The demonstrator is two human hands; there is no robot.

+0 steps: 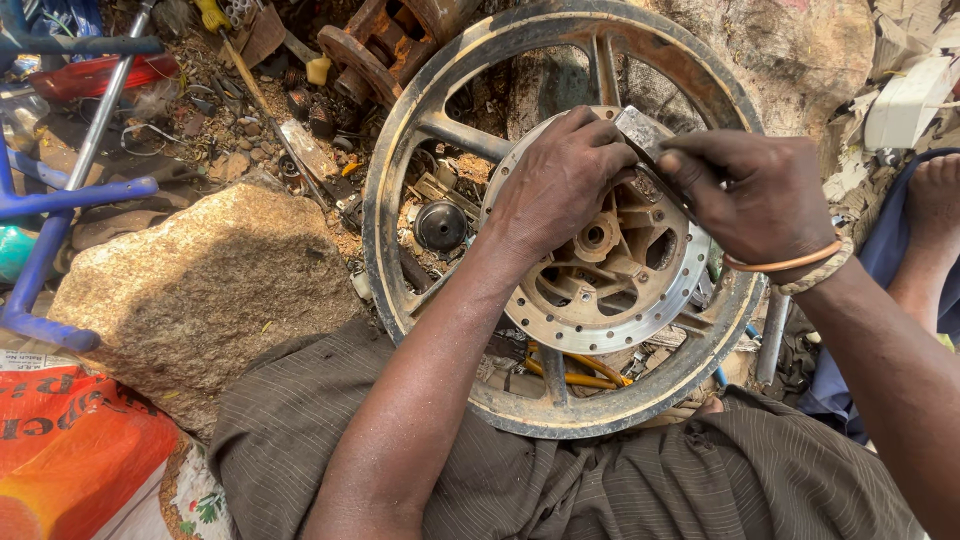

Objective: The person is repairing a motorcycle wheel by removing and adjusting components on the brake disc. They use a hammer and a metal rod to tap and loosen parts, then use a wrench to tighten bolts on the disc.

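Observation:
A dirty alloy motorcycle wheel [400,130] leans against my lap, its drilled brake disc [600,330] facing up. My left hand [555,180] presses down on the top of the disc near the hub [595,237], fingers curled. My right hand [755,195], with a copper bangle at the wrist, grips a flat grey metal tool [640,128] whose end lies against the disc's upper edge. The tool's lower part is hidden under my fingers.
A large rock [200,290] lies to the left. Rusty parts, screwdrivers and scrap [300,80] litter the ground beyond. A blue metal frame [45,250] and an orange sack [70,450] sit at the far left. Another person's bare foot [935,200] is at right.

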